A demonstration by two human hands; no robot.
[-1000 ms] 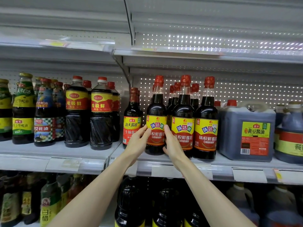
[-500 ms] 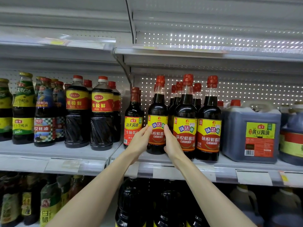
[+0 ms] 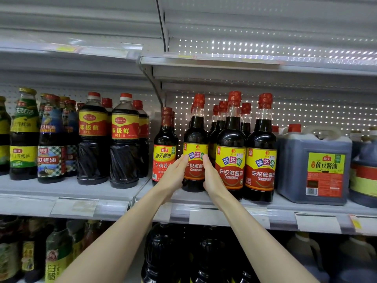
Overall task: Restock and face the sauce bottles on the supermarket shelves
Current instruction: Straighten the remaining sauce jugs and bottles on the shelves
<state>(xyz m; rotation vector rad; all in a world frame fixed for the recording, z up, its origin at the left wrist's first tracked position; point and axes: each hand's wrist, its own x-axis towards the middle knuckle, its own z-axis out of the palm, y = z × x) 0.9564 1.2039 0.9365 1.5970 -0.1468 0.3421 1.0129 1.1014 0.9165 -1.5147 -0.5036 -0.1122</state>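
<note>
One wide-angle camera, worn on the head, faces the middle shelf [image 3: 281, 208] squarely and close up, roughly level with its row of bottles. The view centres on the sauce bottle [image 3: 195, 152] between the left hand [image 3: 173, 176] and right hand [image 3: 213, 177]. Both forearms enter from the near bottom edge.

The held bottle [image 3: 195, 160], gripped by the left hand [image 3: 173, 176] and right hand [image 3: 213, 178], reads 味达美, 味极鲜酱油 and 0添加防腐剂; the twin bottles [image 3: 231, 168] just right of the grip carry the same words; further right, a jug [image 3: 324, 170] reads 海天 and 黄豆酱油. Just left of the grip, a slim bottle [image 3: 164, 158] shows 海天酱油 above 生抽酱, the rest hidden; well left, a squat bottle [image 3: 124, 129] reads 味极鲜 and 净含量: 1L; beyond it, a checked-label bottle [image 3: 50, 158] reads 厨邦 and 蚝油; below left, a lower-shelf bottle [image 3: 54, 270] reads 白醋.
</note>
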